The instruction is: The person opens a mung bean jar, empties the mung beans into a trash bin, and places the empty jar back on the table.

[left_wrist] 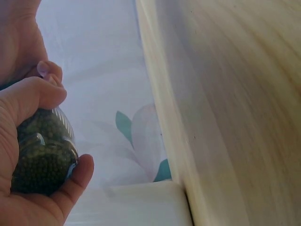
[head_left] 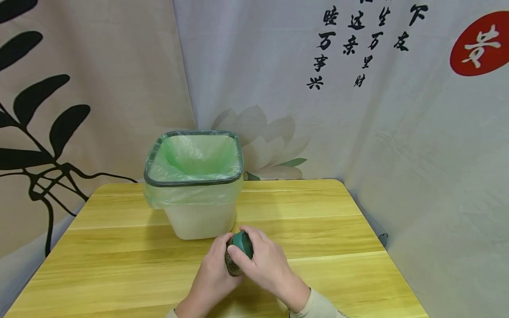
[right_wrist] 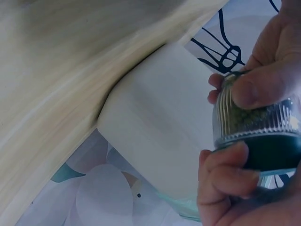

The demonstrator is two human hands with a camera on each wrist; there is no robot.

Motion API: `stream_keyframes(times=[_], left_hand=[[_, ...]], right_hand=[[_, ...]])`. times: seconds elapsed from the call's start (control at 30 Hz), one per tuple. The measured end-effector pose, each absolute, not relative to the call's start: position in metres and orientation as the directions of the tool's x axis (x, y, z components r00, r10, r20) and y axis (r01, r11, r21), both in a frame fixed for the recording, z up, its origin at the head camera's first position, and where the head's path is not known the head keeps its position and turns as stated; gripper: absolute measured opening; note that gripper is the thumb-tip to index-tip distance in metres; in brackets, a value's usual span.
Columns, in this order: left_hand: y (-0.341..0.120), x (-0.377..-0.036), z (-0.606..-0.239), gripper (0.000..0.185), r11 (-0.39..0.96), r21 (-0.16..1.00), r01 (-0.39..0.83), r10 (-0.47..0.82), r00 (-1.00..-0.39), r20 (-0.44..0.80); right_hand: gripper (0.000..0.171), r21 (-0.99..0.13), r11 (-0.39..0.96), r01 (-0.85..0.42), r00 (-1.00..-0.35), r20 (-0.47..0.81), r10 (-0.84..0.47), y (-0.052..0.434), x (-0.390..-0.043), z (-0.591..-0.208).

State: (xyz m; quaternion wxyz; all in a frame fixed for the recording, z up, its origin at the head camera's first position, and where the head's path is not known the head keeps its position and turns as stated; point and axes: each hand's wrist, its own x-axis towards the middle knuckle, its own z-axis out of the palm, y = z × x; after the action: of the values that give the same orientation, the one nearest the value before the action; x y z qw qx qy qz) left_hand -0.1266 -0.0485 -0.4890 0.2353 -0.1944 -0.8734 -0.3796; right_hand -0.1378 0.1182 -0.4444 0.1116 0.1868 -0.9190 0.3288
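the left hand (head_left: 212, 274) grips the jar (head_left: 237, 255) of green beads by its body just above the table (head_left: 119, 265), the right hand (head_left: 264, 260) grips its green lid, still fitted, lined bin (head_left: 195, 181) just behind

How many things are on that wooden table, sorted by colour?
Green: 2 (bin liner, jar lid gripped by right hand)
White: 1 (bin)
Clear: 1 (jar of dark green beads, held in left hand)
Total: 4
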Motion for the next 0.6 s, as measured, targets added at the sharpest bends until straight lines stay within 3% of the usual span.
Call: stream_keyframes(times=[0.3, 0.6], left_hand=[[-0.05, -0.1257, -0.4866, 0.084, 0.612, 0.631, 0.477, 0.17, -0.858, 0.484], [-0.0569, -0.1285, -0.4829, 0.083, 0.504, 0.784, 0.363, 0.18, -0.932, 0.316]], right_hand=[[0.052, -0.577, 0.713, -0.398, -0.91, 0.35, -0.224, 0.1151, -0.1365, -0.4465], [0.047, -0.492, 0.719, -0.491, -0.854, 0.435, -0.285, 0.1152, -0.1373, -0.4484]])
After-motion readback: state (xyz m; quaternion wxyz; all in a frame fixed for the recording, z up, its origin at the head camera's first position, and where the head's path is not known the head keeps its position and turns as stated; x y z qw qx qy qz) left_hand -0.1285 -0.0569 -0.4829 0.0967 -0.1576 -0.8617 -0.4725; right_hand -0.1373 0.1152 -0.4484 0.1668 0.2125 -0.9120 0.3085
